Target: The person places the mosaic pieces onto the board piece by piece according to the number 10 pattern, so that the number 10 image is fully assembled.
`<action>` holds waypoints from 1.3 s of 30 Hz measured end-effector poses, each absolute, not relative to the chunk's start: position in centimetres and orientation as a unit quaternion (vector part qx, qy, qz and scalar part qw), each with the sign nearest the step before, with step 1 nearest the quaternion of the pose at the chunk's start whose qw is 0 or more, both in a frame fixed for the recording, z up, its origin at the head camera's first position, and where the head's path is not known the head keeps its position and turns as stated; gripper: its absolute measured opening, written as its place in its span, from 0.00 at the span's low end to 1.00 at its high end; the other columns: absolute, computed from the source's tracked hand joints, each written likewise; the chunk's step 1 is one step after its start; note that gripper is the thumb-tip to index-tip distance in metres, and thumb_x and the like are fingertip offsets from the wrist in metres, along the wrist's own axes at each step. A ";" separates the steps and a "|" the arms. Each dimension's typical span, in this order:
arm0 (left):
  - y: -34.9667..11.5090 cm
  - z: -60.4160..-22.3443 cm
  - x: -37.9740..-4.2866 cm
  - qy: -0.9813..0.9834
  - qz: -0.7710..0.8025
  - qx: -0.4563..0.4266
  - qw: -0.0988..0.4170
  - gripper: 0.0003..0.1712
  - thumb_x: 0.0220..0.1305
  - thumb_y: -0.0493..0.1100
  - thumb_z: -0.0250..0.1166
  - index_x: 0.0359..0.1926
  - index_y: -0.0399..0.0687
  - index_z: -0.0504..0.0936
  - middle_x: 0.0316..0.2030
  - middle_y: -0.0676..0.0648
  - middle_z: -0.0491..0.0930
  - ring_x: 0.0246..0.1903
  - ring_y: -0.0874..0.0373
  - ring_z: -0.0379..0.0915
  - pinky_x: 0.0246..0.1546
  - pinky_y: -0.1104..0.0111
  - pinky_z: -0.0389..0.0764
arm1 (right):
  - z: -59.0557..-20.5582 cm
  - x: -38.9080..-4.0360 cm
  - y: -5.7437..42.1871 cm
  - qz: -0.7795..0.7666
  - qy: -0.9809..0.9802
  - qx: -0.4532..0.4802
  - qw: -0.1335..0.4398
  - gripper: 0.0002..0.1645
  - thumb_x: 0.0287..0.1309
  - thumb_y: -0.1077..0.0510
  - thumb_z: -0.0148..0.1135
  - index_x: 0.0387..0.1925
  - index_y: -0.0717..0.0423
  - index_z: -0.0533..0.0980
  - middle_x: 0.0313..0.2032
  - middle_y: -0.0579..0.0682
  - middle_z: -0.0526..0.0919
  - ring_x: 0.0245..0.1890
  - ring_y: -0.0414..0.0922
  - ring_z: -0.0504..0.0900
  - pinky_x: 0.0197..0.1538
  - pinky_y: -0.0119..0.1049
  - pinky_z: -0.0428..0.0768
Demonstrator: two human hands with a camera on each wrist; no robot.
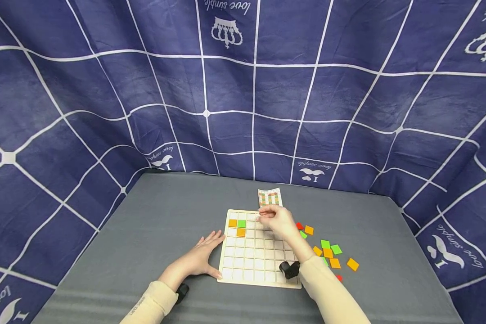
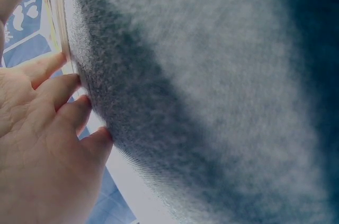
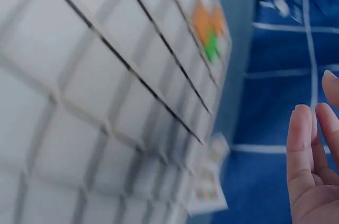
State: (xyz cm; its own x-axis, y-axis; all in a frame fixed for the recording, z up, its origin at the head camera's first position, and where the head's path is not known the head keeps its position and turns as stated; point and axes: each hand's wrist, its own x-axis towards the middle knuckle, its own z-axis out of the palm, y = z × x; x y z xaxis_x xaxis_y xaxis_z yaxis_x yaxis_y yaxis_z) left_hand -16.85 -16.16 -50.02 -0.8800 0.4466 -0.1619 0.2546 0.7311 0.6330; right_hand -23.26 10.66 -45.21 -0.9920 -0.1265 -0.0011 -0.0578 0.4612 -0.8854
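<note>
Sitting mid-surface, pale grid board (image 1: 251, 256) w/ raised lines splitting it into small sq. cells, like a shallow compartment tray. Three cells filled, all near its far-left corner: orange tile (image 1: 232, 223) in 2nd row, 1st col.; green tile (image 1: 241, 223) right beside it, 2nd col.; second orange tile (image 1: 240, 232) one row nearer the person, below the green. R wrist view has the same orange/green cluster, blurred, nr board edge.

R hand (image 1: 278, 220) over far part of board, thumb & fingertips bent toward each other above the cells. R grip narrow, small gap at the tips; can't tell if a tile is in it. L hand (image 1: 202, 255) at board's left edge, grip wide: fingers spread along the side, thumb at near-left corner.

Just past board's far edge: pattern card (image 1: 269, 197), printed grid w/ orange & green blocks, partly behind R hand in head view.

Right of board, loose tiles (image 1: 328, 253) scattered on the surface, mix of orange, green & red, some touching or overlapping, a few partly hidden by R forearm. One orange tile (image 1: 353, 264) farthest out to the right.

Black device (image 1: 289, 270) at R wrist, another (image 1: 182, 292) at L wrist; cream sleeves (image 1: 328, 288) on both arms. Grey surface (image 1: 178, 202) under everything; blue curtain (image 1: 231, 90) behind & at sides, white lines, crown/moustache prints + "love simple" text.
</note>
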 end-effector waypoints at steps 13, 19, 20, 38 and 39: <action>-16.5 -50.1 -17.0 0.914 0.313 0.200 0.161 0.67 0.32 0.49 0.84 0.74 0.36 0.59 0.76 0.35 0.51 0.76 0.37 0.42 0.74 0.39 0.44 | -44.8 -21.6 23.7 -0.454 0.891 0.028 0.004 0.26 0.59 0.49 0.69 0.53 0.60 0.79 0.48 0.57 0.85 0.43 0.45 0.85 0.46 0.38 0.84; -16.5 -50.2 -17.0 0.912 0.318 0.201 0.162 0.68 0.33 0.49 0.84 0.74 0.35 0.58 0.76 0.34 0.51 0.76 0.36 0.42 0.74 0.39 0.44 | -46.2 -19.4 28.6 -0.416 0.906 0.076 0.016 0.29 0.61 0.50 0.67 0.57 0.63 0.77 0.51 0.60 0.84 0.41 0.40 0.84 0.45 0.37 0.84; -16.5 -50.2 -17.0 0.912 0.318 0.200 0.163 0.68 0.33 0.49 0.84 0.74 0.36 0.58 0.76 0.34 0.51 0.76 0.36 0.42 0.74 0.39 0.44 | -46.4 -19.0 29.2 -0.409 0.909 0.081 0.019 0.28 0.61 0.50 0.67 0.57 0.64 0.76 0.50 0.61 0.84 0.41 0.40 0.83 0.43 0.35 0.83; -16.3 -50.2 -17.0 0.917 0.312 0.187 0.162 0.68 0.31 0.49 0.85 0.74 0.37 0.59 0.76 0.35 0.52 0.76 0.38 0.42 0.74 0.41 0.44 | -50.1 -17.1 31.9 -0.364 0.930 0.040 0.044 0.26 0.51 0.58 0.74 0.52 0.63 0.79 0.51 0.62 0.80 0.51 0.58 0.79 0.45 0.39 0.82; -16.3 -50.2 -17.0 0.917 0.311 0.188 0.162 0.69 0.31 0.49 0.85 0.74 0.37 0.59 0.76 0.35 0.52 0.76 0.38 0.42 0.74 0.41 0.44 | -50.2 -17.1 31.8 -0.362 0.930 0.039 0.047 0.26 0.51 0.59 0.74 0.52 0.62 0.80 0.51 0.62 0.80 0.51 0.58 0.79 0.45 0.38 0.81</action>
State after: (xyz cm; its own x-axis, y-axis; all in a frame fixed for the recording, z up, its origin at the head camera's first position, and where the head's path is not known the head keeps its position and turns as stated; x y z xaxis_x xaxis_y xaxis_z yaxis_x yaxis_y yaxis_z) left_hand -17.03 -16.26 -50.19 -0.8768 0.4456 -0.1807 0.2436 0.7356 0.6321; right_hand -17.08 31.83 -50.21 -0.9926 0.0391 -0.1150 0.1066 0.7343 -0.6704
